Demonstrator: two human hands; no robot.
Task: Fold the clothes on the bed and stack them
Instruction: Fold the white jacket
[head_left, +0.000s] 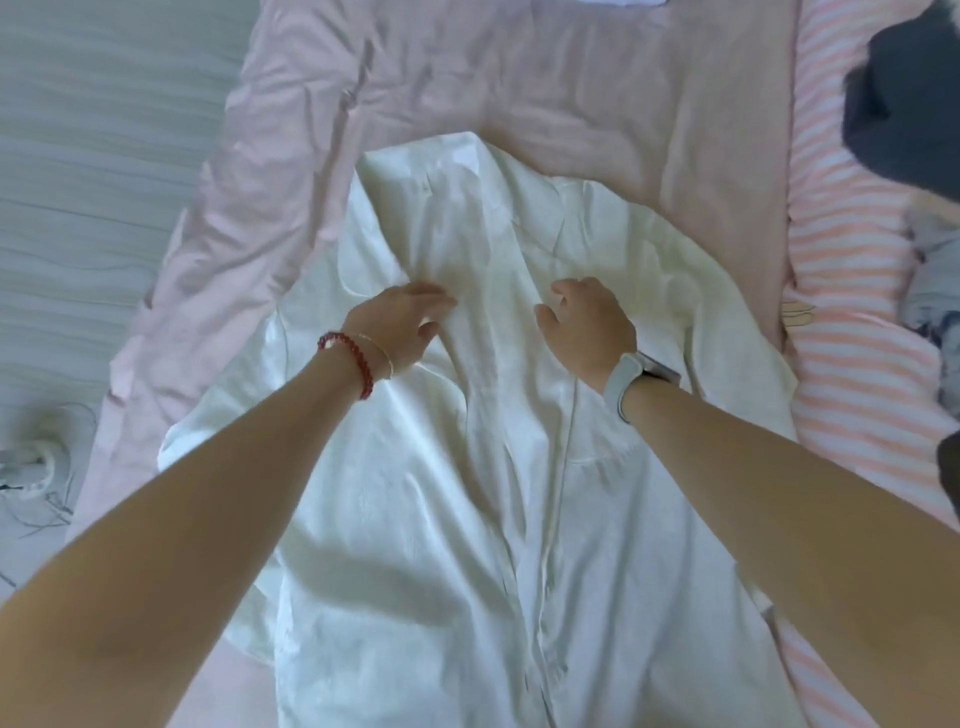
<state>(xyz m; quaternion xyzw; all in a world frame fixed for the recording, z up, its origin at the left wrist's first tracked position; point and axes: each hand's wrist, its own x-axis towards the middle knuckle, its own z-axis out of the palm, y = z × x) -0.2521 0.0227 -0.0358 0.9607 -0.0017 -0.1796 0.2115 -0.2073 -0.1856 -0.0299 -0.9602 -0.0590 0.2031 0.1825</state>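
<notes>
A white button-up shirt (467, 467) lies spread front-up on the pink bed cover (322, 156), collar at the far end. My left hand (400, 322), with a red bead bracelet on its wrist, rests flat on the shirt's chest with fingers stretched out. My right hand (587, 322), with a pale watch on its wrist, hovers over or touches the chest just right of the button line, fingers curled loosely. Whether it pinches any cloth is hard to tell.
A pink-and-white striped blanket (852, 291) runs along the right side. Dark clothing (904, 104) and a bluish garment (935, 280) lie at the far right. The floor (93, 182) is to the left, with a white fan (36, 462) and cables on it.
</notes>
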